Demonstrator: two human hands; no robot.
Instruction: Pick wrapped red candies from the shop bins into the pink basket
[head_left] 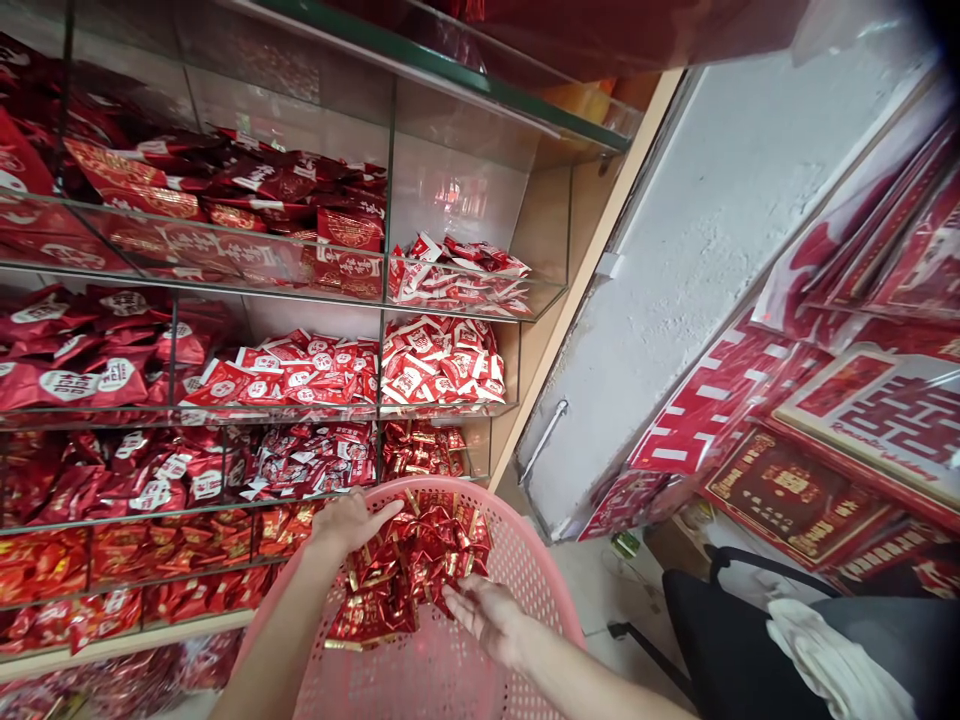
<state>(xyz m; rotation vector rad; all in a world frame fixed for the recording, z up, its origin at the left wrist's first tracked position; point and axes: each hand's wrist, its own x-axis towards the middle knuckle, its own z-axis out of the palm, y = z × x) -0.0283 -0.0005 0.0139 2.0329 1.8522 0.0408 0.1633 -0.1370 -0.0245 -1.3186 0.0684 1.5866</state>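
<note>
A pink plastic basket (534,560) with perforated sides is tilted below the shelves in the head view. Red and gold foil packets (409,575) lie heaped against its far wall. My left hand (346,525) is closed over the basket's far left rim, thumb stretched along the inside and the other fingers partly hidden. Inside the basket, my right hand (491,622) is open, palm turned up, with its fingertips at the lower right edge of the heap. It does not visibly grip any packet.
Glass-fronted shelves (300,290) full of red packets rise ahead and left. A similar pile of packets (424,448) sits in the compartment just above the basket. At the right are a grey wall (660,290), red decorations (795,490) and a black chair (720,640) with white cloth.
</note>
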